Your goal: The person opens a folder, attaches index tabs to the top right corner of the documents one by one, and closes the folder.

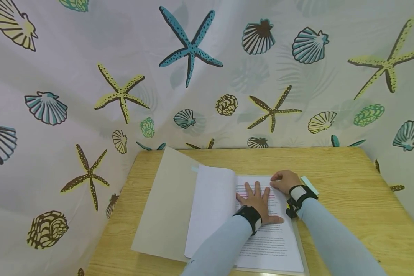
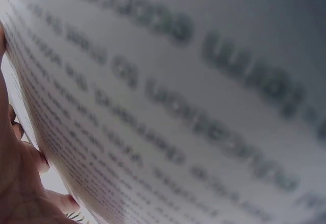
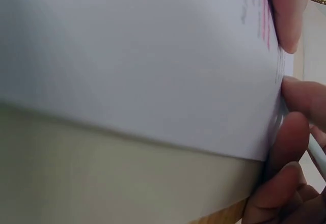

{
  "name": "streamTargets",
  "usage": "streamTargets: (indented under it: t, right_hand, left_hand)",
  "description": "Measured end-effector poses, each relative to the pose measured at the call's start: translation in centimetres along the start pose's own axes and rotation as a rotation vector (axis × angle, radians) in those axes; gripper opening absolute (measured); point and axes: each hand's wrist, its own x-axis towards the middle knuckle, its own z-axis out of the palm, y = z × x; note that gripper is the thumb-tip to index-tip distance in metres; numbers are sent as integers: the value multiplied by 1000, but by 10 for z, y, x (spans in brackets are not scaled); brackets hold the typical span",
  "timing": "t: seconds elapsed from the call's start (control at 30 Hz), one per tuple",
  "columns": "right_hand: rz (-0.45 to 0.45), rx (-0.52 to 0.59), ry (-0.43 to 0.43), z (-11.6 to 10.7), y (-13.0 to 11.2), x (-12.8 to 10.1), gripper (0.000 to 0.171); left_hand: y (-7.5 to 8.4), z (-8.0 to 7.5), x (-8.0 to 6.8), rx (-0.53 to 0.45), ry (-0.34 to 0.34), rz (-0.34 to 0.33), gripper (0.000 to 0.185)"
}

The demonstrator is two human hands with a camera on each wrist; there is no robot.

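The curtain [image 1: 207, 76] is white, printed with blue and yellow starfish and striped shells. The worktop [image 1: 348, 184] is pale wood-grain. The folder [image 1: 165, 207] is beige; the page [image 1: 279, 241] is white with black and pink print.

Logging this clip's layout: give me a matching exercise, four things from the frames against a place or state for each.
Things:
1. left hand
2. right hand
3. folder cover
4. curtain

Places or states:
A. printed with starfish and shells
B. lies flat, fingers spread, on the printed page
C. opened out to the left on the table
D. fingers curled at the page's top edge

Pairs: 1-B, 2-D, 3-C, 4-A
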Motion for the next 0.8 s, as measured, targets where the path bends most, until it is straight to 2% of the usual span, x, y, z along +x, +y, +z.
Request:
streamTargets:
  t: [0.23,0.53,0.8]
  right_hand:
    - [-2,11,-6,-1,1,1,21]
    - [8,-12,63,4,4,2,22]
    - [32,-17,36,6,6,7,26]
  left_hand:
    - [-1,-2,-1,14,2,1,122]
    - [-1,-4,-3,15,-10,5,120]
    - [-1,-5,-2,14,-18,1,119]
